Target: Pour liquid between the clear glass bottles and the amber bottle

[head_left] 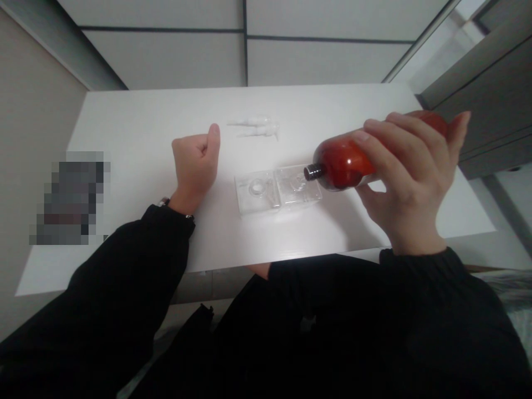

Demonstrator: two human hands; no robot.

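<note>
My right hand (411,155) grips a reddish-amber bottle (338,163) from above. The bottle lies tilted nearly on its side, its uncapped dark threaded neck pointing left. Its mouth is above the right part of a clear plastic container (257,206); no liquid shows leaving it. Two square sections make up this container, each with a round ring in the middle. To the left of it, my left hand (195,163) is closed in a fist with the thumb up, and nothing shows in it. Two slim clear-white pieces like pump heads with tubes (257,131) lie behind the container.
Everything stands on a white table (266,238), its front edge close to my body. A pixelated dark object (70,199) lies at the left. Pale panelled doors (166,58) rise behind the table, and a grey cabinet (490,100) stands to the right.
</note>
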